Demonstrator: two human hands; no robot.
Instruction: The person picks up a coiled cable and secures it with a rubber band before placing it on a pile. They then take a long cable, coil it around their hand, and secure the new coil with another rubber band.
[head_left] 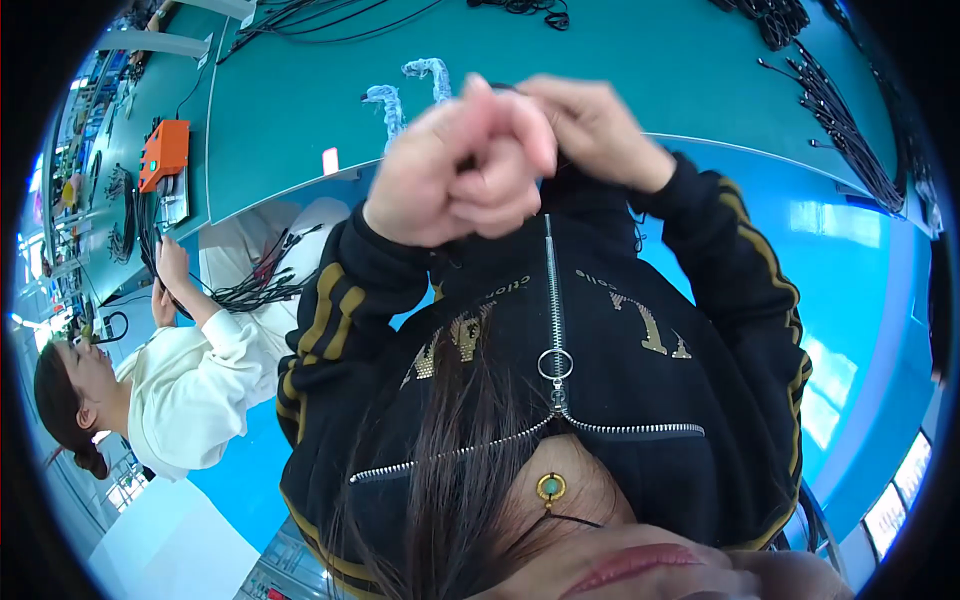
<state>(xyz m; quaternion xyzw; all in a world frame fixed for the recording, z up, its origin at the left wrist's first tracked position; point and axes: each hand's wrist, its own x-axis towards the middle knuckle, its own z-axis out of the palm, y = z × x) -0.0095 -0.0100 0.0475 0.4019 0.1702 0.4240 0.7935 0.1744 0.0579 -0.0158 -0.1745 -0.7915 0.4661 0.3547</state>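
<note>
My left hand (462,168) is raised above the near edge of the green table, its fingers curled in tightly. Close beside it is my right hand (598,130), fingers bent, their tips partly hidden behind the left hand. A small dark bit shows at the top between the two hands, against the table. What either hand grips is hidden and slightly blurred, and my black jacket is behind. Just beyond the left hand, two bundles of pale blue twisted strands (388,110) lie on the table.
Black cables lie along the far edge of the green table (300,110), with a cable bundle (845,130) at right. An orange box-shaped device (165,155) stands at left. Beside me at left, a person in white (195,400) handles black cables (262,290).
</note>
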